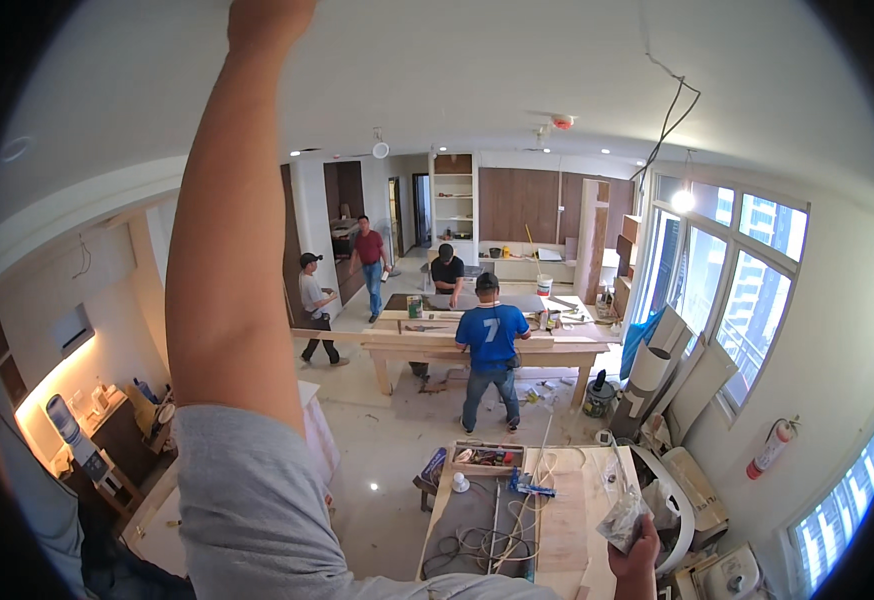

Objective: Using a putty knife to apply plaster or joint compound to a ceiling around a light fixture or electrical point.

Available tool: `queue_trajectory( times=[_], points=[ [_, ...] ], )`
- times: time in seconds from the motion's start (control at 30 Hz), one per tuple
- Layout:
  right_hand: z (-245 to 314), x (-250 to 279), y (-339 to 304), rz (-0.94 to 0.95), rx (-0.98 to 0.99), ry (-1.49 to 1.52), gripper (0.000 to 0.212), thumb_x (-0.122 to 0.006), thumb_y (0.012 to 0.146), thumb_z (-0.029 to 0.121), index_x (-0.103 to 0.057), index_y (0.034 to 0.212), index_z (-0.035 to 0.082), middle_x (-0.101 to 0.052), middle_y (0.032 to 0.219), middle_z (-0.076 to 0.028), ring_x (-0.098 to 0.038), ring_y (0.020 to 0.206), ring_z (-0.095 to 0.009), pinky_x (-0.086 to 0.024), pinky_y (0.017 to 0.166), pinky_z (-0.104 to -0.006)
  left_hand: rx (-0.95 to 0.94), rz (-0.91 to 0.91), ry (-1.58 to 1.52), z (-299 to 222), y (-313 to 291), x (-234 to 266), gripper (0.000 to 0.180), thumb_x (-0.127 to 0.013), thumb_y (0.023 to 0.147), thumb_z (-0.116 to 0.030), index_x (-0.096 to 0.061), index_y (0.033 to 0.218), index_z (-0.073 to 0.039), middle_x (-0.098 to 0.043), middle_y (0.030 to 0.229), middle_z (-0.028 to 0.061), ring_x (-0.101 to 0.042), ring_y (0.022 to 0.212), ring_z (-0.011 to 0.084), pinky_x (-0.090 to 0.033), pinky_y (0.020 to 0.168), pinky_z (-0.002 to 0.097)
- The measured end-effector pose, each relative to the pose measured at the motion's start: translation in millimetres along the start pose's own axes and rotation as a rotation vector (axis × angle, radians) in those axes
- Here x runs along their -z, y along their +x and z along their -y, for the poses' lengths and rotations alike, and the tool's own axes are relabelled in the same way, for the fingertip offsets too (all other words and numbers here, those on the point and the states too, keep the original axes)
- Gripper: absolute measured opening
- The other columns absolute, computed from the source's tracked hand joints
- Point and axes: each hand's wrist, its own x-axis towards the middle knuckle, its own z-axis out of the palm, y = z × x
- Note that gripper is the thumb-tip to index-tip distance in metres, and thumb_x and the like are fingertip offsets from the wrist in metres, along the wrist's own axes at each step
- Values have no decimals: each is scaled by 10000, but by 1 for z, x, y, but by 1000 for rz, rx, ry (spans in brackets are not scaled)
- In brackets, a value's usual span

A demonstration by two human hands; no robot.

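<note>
Below the camera, on a long workbench, a shallow wooden tray holds a jumble of small tools and parts too tiny to identify. A coil of pale cable lies on the bench's grey mat, near a blue hand tool.

At the lower right edge, the right hand is closed around a small clear plastic bag; it holds the bag over the bench's right side. The bag's contents show only as dark specks. The hand's wrist is cut off by the frame.

At the left, the left arm rises straight up in a grey sleeve. The left hand presses against the white ceiling at the top edge, mostly cropped, so I cannot tell whether its fingers are spread or curled.

Farther off, four other people stand around a large wooden table. A red fire extinguisher hangs on the right wall.
</note>
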Motion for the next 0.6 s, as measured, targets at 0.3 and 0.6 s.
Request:
queue_trajectory(
  times=[0.3, 0.6],
  points=[
    [8, 4, 0, 68, -44, -75, 341, -426, 981, 273, -570, 1205, 60, -649, 1132, -72, -633, 1033, -237, -485, 928, -407, 343, 307, -251, -48, -20, 47, 375, -529, 907, -169, -552, 1212, 49, -593, 1210, 238, -573, 1130, 353, -457, 970, 419],
    [29, -30, 12, 108, -112, -52, 361, -430, 994, 275, -522, 1243, 30, -624, 1160, -108, -625, 1055, -256, -471, 966, -445, -320, 758, -1512, -172, -263, 103, 301, -622, 677, 100, -650, 937, -48, -595, 903, 66, -584, 859, 170, -452, 793, 274]
  ],
)
